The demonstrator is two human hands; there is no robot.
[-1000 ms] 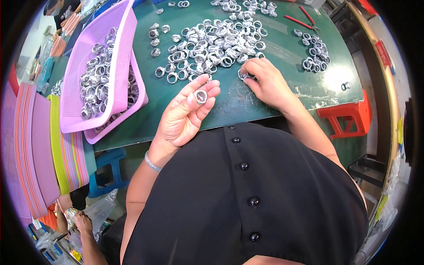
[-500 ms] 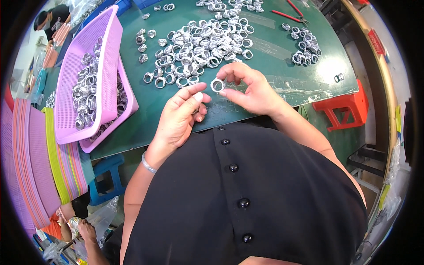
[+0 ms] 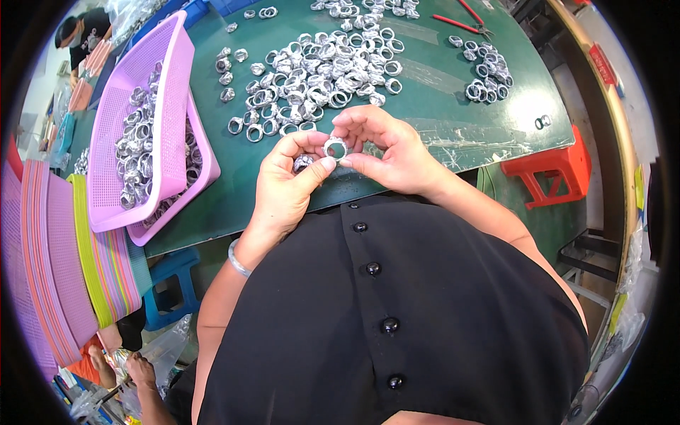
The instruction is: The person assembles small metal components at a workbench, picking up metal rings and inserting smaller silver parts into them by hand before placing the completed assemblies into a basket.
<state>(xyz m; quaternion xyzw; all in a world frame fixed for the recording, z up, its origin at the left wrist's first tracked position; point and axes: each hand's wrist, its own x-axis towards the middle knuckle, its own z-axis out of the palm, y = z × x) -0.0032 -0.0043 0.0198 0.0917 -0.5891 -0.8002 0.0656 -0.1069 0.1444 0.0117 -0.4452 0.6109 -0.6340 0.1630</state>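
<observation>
Head view, largest first. What's biggest?

Green table [image 3: 531, 78], takes up most of the far side; person works at its near edge.

Containers?

Biggest lot: stack of plastic baskets [image 3: 71, 255], near left, pink, purple & lime, nested one in another. Can't see if anything's inside.

And nearer the rings?

Top basket [image 3: 173, 106], purple, mesh walls, at table's left. Tilted, w/ a heap of silvery rings [image 3: 138, 142] in it. Sits partly over the lower basket [image 3: 205, 156], same colour, which also has rings in; mostly hidden, so no count.

Other bins?

Blue bin [image 3: 234, 6] at far edge, cut off by the frame; contents n/a.

Loose stuff?

Big ring pile [image 3: 333, 71], mid-table, straight on the top, no tray. Smaller ring cluster [image 3: 489, 74] to the right, w/ red-handled pliers [image 3: 457, 23] just beyond it.

Hands?

Left hand [image 3: 287, 180]: fingers curled, thumb in, pinching the upright ring [image 3: 336, 140], plus a second ring [image 3: 303, 162] tucked in the curl. Right hand [image 3: 389, 152]: part-open, thumb & fingertips on the same upright ring, from the right. Can't tell whose grip is firmer.

So that ring's where?

Btwn both hands' fingertips, near side of the pile, above table edge.
</observation>
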